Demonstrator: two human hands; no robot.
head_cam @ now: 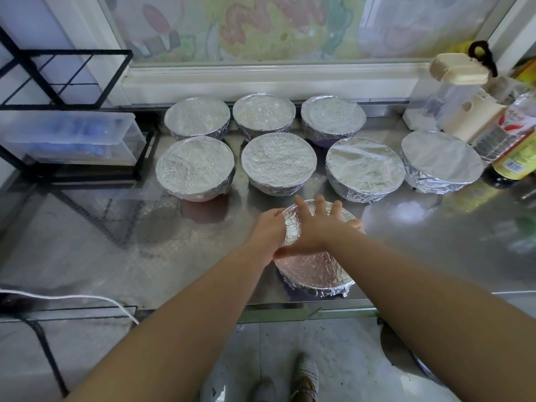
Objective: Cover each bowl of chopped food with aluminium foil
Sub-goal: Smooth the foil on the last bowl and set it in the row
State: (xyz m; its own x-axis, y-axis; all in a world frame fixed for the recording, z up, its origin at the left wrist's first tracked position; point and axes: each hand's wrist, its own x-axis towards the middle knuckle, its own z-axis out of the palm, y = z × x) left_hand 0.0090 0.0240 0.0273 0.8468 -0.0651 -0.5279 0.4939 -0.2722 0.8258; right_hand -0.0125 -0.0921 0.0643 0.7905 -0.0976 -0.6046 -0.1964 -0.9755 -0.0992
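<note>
Forearms reach over the surface (116,256) edge to the near bowl (291,289), which sits at the front under foil (316,271). Left hand (268,229) curls round the foil at the rim. Right hand (317,227) presses flat, fingers spread. Step in hand: probably final crimping. The next move calls for even tucking around the rim. Seven covered bowls (278,163) stand behind, with a rack (58,79) to the left, a bottle (513,140) to the right and a window (261,24) beyond.

Both bare forearms enter from the bottom corners and converge just below frame centre. Left hand (268,229): knuckles up, fingers curled, tips gripping the edge of the crinkled silver aluminium foil (313,271). Right hand (320,224): palm down flat on the same foil, fingers (320,201) straight, splayed toward frame top, thumb stretched left toward the left wrist.
</note>
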